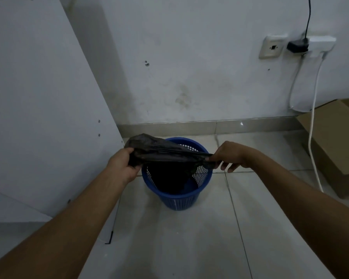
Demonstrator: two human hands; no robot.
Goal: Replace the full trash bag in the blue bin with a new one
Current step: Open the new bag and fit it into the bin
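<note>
A blue mesh bin stands on the tiled floor near the wall. A black trash bag is stretched across the bin's mouth, and part of it hangs down inside the bin. My left hand grips the bag's bunched end at the bin's left rim. My right hand pinches the bag's other end at the right rim, with the lower fingers spread. The bottom of the bin is dark.
A white panel leans at the left, close to the bin. A cardboard box sits at the right by the wall. White cables hang from a wall socket down to the floor. A small black hex key lies on the tiles.
</note>
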